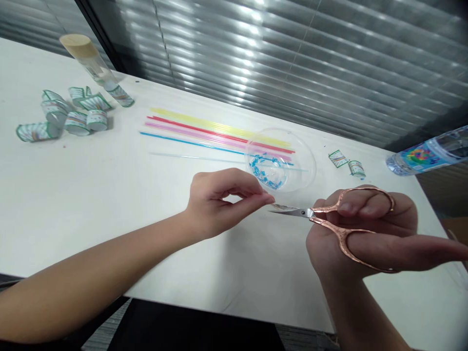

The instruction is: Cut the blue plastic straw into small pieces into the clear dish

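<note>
My right hand (369,229) grips a pair of copper-handled scissors (309,213), thumb through one loop and fingers through the other. Their silver blades point left and are slightly apart. At the blade tips, the thumb and index finger of my left hand (226,197) are pinched together; whatever lies between them is too small to make out. Just beyond my hands stands a clear round plastic bowl (310,163) with small cut blue pieces (268,178) in it. Behind and left of the bowl lie long thin sticks: yellow (197,120), red (190,128), pink (183,133), blue (175,138) and whitish clear (183,155).
Several curled, green-edged printed paper pieces (76,122) lie at the far left beside a tan-capped bottle (95,66). Two smaller curled pieces (338,158) lie right of the bowl. A water bottle (427,153) rests near the right edge of the white table (91,200). Blinds (292,58) rise behind.
</note>
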Available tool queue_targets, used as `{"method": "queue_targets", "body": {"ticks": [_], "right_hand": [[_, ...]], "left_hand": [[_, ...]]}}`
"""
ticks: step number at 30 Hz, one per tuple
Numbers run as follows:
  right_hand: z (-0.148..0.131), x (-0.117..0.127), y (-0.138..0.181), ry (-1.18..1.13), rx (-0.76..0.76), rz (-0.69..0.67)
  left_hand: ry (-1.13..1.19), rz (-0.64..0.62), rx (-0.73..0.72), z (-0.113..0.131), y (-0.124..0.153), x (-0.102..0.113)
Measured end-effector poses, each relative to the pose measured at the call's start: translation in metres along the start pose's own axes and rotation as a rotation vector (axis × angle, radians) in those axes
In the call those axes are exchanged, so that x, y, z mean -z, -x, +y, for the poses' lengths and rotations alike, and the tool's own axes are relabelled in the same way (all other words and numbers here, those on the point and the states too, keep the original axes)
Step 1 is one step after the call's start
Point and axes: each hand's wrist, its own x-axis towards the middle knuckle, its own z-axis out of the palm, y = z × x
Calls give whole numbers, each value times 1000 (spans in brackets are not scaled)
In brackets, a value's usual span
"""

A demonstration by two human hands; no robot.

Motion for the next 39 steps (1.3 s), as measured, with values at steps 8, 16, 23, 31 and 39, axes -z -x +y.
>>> {"method": "queue_targets", "body": {"ticks": [8,16,23,31,39], "right_hand": [[-6,-4,3,-2,-67,31],[-4,-3,4,4,-67,43],[-1,-4,4,20,-22,56],[1,-2,6,53,47,35],[3,0,2,40,99,-11]], "left_hand": [[-40,-33,37,-1,0,1],[1,-40,-22,0,-2,1],[-24,-62,14,1,-3,0],[-39,-60,-23,2,-2,1],[-125,-84,9,3,-2,1]]}}
